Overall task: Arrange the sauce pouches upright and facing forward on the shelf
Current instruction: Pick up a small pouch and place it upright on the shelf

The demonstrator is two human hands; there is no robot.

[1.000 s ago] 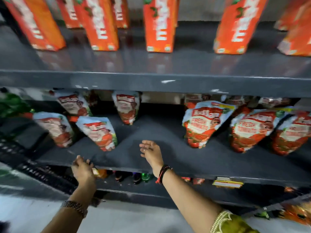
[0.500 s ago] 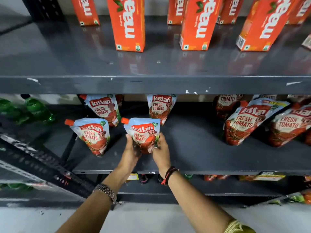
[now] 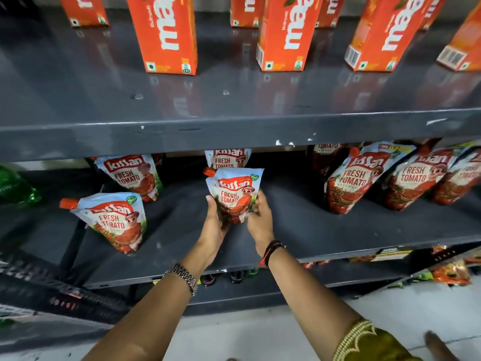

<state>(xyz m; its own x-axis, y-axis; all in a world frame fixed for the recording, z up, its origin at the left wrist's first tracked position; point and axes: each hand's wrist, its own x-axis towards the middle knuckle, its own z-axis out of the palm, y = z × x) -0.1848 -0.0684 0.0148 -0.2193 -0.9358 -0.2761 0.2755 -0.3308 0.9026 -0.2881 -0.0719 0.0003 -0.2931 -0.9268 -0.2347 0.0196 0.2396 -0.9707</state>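
A Kissan tomato sauce pouch [image 3: 235, 194] with an orange spout cap stands upright, label forward, in the middle of the dark grey shelf [image 3: 299, 230]. My left hand [image 3: 214, 225] grips its lower left side and my right hand [image 3: 259, 220] its lower right side. Another pouch [image 3: 114, 220] leans at the front left, one [image 3: 132, 175] stands behind it, and one [image 3: 229, 158] sits right behind the held pouch. Several bigger pouches [image 3: 359, 178] lean in a row at the right.
Orange juice cartons [image 3: 166, 35] stand on the upper shelf [image 3: 234, 131], whose front lip hangs over the pouches' tops. Green bottles [image 3: 15, 188] lie at far left. A lower shelf holds bottles [image 3: 236, 276] and packets [image 3: 450, 273]. White floor lies below.
One second ago both hands were bare at the shelf's front edge. They closed on the pouch from the front left and have carried it rightward to the shelf's middle.
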